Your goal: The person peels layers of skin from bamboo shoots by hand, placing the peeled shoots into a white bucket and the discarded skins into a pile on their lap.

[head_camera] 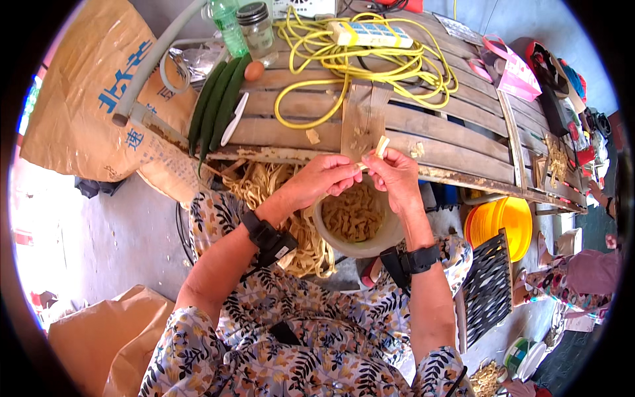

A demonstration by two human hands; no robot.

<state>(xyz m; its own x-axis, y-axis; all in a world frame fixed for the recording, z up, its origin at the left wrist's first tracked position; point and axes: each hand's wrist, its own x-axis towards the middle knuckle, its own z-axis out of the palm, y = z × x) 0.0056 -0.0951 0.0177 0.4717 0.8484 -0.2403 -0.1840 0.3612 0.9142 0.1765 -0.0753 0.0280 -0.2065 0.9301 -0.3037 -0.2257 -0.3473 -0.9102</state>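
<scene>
A short, pale, flat strip (381, 147) of what looks like dried plant material runs between my two hands. My left hand (325, 179) pinches its lower end between thumb and fingers. The upper part is gripped by my right hand (395, 173), and the tip sticks up past the fingers. Just below my hands stands a round pale tub (353, 250) holding many short tan pieces (354, 213). Long loose strips (312, 243) hang in a bundle left of the tub, partly hidden by my left forearm. Beyond my hands, a small wooden board (364, 111) lies on the slatted bench.
The wooden slatted bench (461, 144) bears a coiled yellow cord (317, 119) with a power strip (369, 34), green gourds (221, 106), a white-handled knife (234, 119), an egg (254, 71) and a glass jar (260, 42). A yellow bucket (513, 228) and a woven stool (488, 288) stand right. Another person (570, 283) is further right.
</scene>
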